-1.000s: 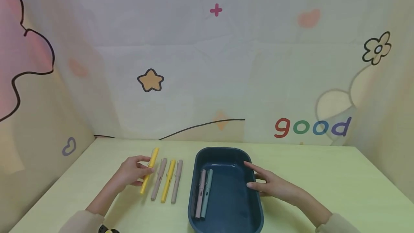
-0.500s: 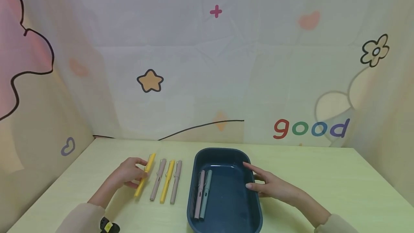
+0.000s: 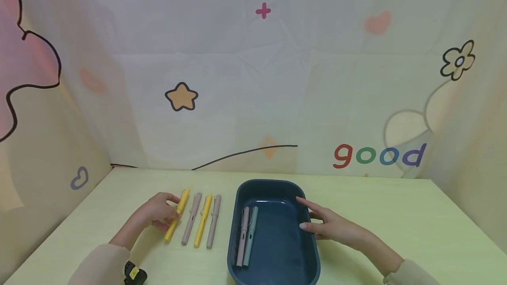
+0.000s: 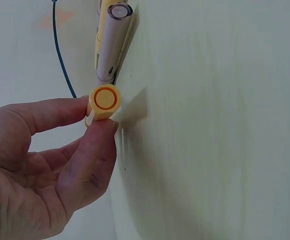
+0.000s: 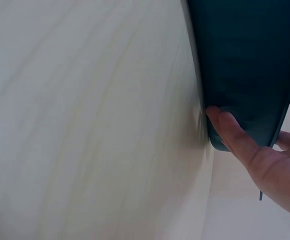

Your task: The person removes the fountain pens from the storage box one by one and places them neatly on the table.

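Note:
My left hand (image 3: 156, 210) pinches a yellow pen (image 3: 184, 200) between thumb and fingers, at the left end of a row of pens. In the left wrist view, the round end of this yellow pen (image 4: 105, 99) faces the camera; whether it touches the table is unclear. Beside it lie a greyish-pink pen (image 3: 192, 219), another yellow pen (image 3: 203, 221) and a second greyish pen (image 3: 214, 221). My right hand (image 3: 336, 228) holds the right wall of a dark blue bin (image 3: 281, 241), thumb and index finger at the rim, other fingers against the outer wall (image 5: 249, 65).
Inside the bin, along its left side, lie a mauve pen (image 3: 243, 236) and a teal pen (image 3: 251, 236). A black and yellow object (image 3: 134, 273) shows by the left sleeve. A printed cloth (image 3: 222, 113) hangs behind the table (image 3: 380, 214).
My left hand has lowered the yellow pen and moved it slightly left, roughly parallel to the row, then stayed almost still. The right hand keeps its hold on the bin.

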The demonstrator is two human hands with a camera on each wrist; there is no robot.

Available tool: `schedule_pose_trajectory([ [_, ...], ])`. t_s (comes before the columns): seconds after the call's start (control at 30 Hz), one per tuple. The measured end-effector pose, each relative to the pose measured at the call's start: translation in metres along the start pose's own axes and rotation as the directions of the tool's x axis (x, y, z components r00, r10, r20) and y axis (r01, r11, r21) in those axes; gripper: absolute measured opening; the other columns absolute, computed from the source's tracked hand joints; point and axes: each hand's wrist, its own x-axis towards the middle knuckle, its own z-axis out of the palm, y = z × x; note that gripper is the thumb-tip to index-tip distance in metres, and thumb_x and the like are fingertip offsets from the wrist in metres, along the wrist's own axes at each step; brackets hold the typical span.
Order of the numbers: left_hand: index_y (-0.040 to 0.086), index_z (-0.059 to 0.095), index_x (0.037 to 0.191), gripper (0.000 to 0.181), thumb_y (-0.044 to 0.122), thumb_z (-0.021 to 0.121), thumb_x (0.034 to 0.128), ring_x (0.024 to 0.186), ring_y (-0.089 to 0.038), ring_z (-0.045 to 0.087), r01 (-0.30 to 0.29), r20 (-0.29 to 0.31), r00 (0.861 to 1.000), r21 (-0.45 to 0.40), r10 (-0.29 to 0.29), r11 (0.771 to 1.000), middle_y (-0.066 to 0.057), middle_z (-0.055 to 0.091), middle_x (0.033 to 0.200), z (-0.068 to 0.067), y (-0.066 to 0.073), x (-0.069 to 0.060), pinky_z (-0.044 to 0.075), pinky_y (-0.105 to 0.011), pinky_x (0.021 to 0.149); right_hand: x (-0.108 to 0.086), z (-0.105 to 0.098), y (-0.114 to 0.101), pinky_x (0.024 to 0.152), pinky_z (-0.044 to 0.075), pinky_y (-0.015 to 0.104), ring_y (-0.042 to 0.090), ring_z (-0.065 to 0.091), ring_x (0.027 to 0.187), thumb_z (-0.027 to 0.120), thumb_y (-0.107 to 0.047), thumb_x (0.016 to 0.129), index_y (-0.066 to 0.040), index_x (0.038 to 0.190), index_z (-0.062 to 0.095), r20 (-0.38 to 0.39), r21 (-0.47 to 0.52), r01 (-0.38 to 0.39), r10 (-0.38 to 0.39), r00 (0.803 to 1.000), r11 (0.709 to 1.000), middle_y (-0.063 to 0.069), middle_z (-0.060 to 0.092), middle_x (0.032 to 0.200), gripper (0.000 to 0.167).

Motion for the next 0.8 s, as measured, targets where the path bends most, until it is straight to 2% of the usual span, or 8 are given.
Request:
schedule_pose_trajectory([
  [0.37, -0.011, 0.045, 0.119, 0.050, 0.000, 0.066, 0.0752, 0.064, -0.017, 0.057, -0.006, 0.015, 1.000, 0.061, 0.005, 0.998, -0.013, 0.054, 0.080, -0.0008, 0.0012, -0.0007, 0.054, -0.033, 0.055, 0.0002, -0.0004, 0.0006, 0.089, 0.045, 0.048, 0.048, 0.021, 0.129, 0.059, -0.029, 0.088, -0.013, 0.147, 0.014, -0.007, -0.005, -0.003, 0.003, 1.000, 1.000, 0.030, 0.015, 0.144, 0.076],
  [0.6, -0.008, 0.046, 0.118, 0.049, 0.001, 0.067, 0.0748, 0.063, -0.017, 0.055, 0.030, -0.020, 0.999, 0.097, -0.028, 0.995, -0.011, 0.052, 0.078, 0.0027, 0.0036, -0.0024, 0.053, -0.031, 0.054, 0.0005, -0.0012, 0.0018, 0.088, 0.044, 0.049, 0.049, 0.019, 0.129, 0.059, -0.029, 0.088, -0.014, 0.147, 0.014, -0.008, -0.016, -0.005, 0.005, 1.000, 1.000, 0.029, 0.015, 0.145, 0.075],
  [0.8, -0.008, 0.046, 0.118, 0.049, 0.003, 0.067, 0.0751, 0.064, -0.018, 0.054, 0.029, -0.028, 0.999, 0.116, -0.026, 0.993, -0.011, 0.051, 0.079, 0.0020, 0.0032, -0.0034, 0.053, -0.031, 0.055, -0.0003, -0.0003, 0.0017, 0.089, 0.045, 0.048, 0.049, 0.017, 0.130, 0.058, -0.028, 0.089, -0.013, 0.147, 0.012, 0.004, 0.002, 0.004, -0.004, 1.000, 1.000, 0.029, 0.012, 0.145, 0.075],
])
